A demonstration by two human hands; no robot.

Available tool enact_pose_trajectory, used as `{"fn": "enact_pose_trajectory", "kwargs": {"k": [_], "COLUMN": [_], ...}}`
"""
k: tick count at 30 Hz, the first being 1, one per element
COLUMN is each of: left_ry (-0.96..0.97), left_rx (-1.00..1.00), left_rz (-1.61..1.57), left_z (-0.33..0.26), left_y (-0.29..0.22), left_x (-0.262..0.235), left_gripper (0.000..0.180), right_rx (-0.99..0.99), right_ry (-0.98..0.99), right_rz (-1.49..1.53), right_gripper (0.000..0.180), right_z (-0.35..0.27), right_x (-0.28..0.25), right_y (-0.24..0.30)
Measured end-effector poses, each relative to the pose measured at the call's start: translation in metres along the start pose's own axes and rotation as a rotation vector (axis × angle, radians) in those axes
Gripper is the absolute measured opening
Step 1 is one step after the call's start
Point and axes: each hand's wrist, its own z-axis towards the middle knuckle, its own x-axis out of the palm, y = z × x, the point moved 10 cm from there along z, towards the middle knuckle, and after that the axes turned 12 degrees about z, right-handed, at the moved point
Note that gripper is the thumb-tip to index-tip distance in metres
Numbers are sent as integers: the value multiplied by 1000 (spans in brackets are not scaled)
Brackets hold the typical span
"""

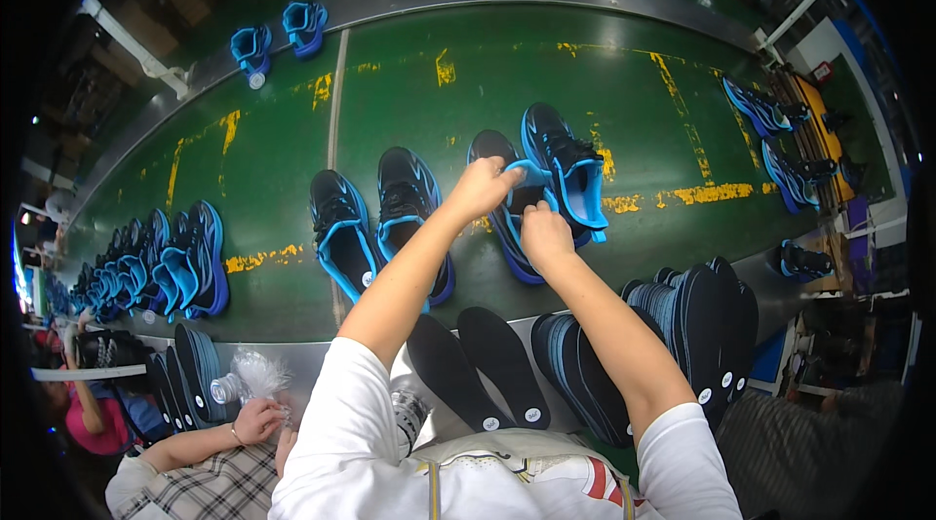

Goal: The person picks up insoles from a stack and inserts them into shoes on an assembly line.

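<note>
two hands on one shoe (507, 191) — my left hand (480, 191) pinches its blue tongue, fingers clamped on it, and my right hand (546, 235) grips the shoe's near side, fingers curled shut on the edge. the shoe sits on the green belt (546, 81), touching its mate (565, 169) on the right. another pair (382, 218) lies just left. two black insoles (478, 369) lie on the metal edge below my arms — a stack (682, 325) stands to the right.
</note>
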Motion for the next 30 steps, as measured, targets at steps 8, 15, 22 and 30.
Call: {"fn": "enact_pose_trajectory", "kwargs": {"k": [8,15,22,30], "left_ry": [-52,-17,-126,-10], "left_rx": [-46,-30,-20,-54], "left_rz": [-167,-143,-207,-427], "left_z": [-3,-2,2,8], "left_y": [18,17,22,31], "left_x": [7,7,9,23], "left_gripper": [62,60,53,49], "right_rx": [126,-127,-197,-330], "right_ry": [482,503,409,390], "right_rz": [-21,-60,-199,-247], "right_gripper": [33,16,18,19], "right_z": [-22,11,17,11], "right_x": [-20,17,39,46], "right_y": [-3,2,-5,2]}}
